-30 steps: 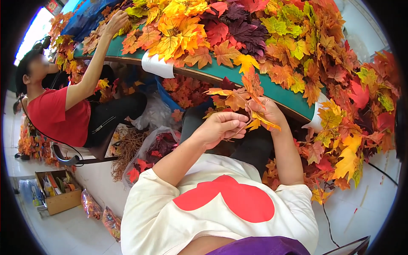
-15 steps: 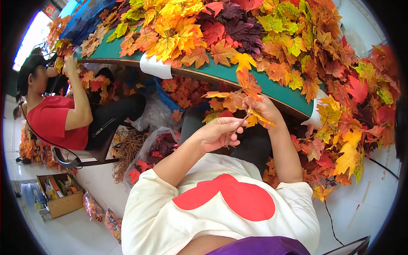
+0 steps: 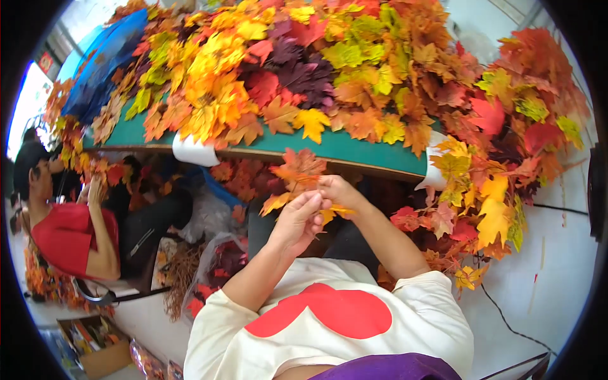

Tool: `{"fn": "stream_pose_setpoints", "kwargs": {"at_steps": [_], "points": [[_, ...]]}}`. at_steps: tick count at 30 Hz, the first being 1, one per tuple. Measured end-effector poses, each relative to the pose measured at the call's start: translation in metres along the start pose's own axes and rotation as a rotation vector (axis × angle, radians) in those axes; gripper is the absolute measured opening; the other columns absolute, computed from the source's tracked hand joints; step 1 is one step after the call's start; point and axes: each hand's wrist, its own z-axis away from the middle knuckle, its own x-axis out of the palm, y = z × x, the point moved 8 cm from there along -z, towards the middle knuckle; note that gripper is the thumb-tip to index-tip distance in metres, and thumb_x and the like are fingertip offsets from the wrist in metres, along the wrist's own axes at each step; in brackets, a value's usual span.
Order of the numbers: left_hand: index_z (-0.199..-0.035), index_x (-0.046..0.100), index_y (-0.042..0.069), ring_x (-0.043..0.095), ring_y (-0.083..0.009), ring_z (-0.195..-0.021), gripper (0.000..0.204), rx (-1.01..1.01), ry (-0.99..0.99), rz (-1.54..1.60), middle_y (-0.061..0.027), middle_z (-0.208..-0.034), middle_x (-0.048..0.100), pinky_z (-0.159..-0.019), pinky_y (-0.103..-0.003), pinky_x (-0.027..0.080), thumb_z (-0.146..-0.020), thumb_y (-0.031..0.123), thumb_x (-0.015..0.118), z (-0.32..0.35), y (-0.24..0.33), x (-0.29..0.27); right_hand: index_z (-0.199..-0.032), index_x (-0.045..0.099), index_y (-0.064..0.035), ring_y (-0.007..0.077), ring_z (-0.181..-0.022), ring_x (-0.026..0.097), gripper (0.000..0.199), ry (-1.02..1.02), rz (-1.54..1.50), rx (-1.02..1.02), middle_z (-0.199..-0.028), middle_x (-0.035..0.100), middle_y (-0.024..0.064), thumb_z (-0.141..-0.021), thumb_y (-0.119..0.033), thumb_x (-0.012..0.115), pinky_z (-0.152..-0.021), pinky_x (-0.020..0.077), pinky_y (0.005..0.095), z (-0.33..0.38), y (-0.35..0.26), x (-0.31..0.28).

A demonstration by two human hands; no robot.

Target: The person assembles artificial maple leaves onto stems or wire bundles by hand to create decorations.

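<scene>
A: Leaf sprig (image 3: 296, 174), orange and brown, is up in front of the chest, just below the edge of the green bench (image 3: 354, 157) heaped with autumn leaves (image 3: 329, 69).

B: And the seated co-worker (image 3: 69, 234) in red, far left?

A: Handling leaves too. Left hand (image 3: 296, 221) has its grip pinched on the sprig; right hand (image 3: 339, 192) grasps it from behind, hands touching.

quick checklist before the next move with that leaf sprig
1. Both hands on the sprig: ok; left hand and right hand meet at its base.
2. Grip firm: cannot tell; fingertips overlap.
3. Sprig clear of the table edge: ok; it is held below it.
4. More leaves in reach: ok; leaf pile covers the table.
5. Co-worker clear of the hands: ok; seated far left.
</scene>
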Motion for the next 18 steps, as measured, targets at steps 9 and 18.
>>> {"fn": "stream_pose_setpoints", "kwargs": {"at_steps": [9,18], "points": [[-0.098,0.056,0.009,0.049,-0.0037,-0.057,0.015,0.152,0.123,0.027,-0.0030,-0.096,0.062,-0.045,-0.015,0.039,-0.088,0.019,0.054,-0.015,0.021,0.002,-0.108,0.058,-0.0067,0.0286,-0.099,0.054,0.029,0.288,1.230,-0.751,-0.105,0.058,0.0129,-0.078,-0.010,0.057,-0.087,0.0398,0.0355,0.039,-0.097,0.016],[-0.098,0.055,0.008,0.052,-0.0062,-0.058,0.014,0.189,0.143,0.053,-0.0051,-0.100,0.061,-0.046,-0.017,0.041,-0.087,0.017,0.055,-0.025,0.027,0.003,-0.086,0.062,-0.0047,0.0272,-0.086,0.053,0.018,1.337,1.636,-0.539,-0.089,0.060,0.0103,-0.079,-0.020,0.060,-0.077,0.0415,0.0373,0.094,-0.180,-0.129]]}}
